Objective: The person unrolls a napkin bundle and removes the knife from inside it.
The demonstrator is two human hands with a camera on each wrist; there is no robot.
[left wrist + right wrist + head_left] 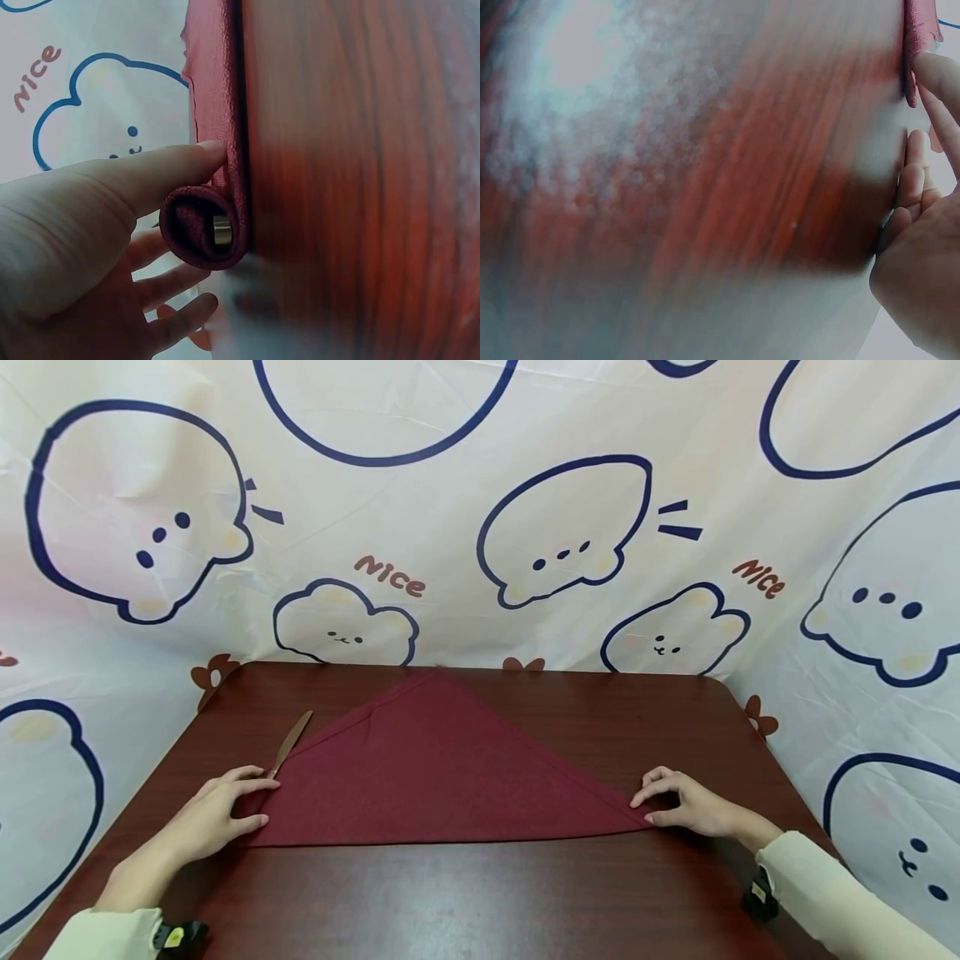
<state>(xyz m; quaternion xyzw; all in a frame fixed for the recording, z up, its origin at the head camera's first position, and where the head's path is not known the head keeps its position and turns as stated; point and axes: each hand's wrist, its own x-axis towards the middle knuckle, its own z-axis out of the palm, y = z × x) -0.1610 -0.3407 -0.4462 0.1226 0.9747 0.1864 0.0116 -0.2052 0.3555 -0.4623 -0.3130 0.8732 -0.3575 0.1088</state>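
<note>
Seeing metal [223,230] inside cloth [450,777] takes left-wrist view.

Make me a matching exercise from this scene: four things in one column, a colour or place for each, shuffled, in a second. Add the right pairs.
Column one
1. Cloth
2. Knife
3. Left hand
4. Right hand

Column two
A. Holding the cloth's thin, tapering end
B. Poking out past the cloth's slanting edge, partly hidden
C. Dark red, spread in a broad triangle
D. At the cloth's rolled end

Right pairs: 1-C, 2-B, 3-D, 4-A
</note>
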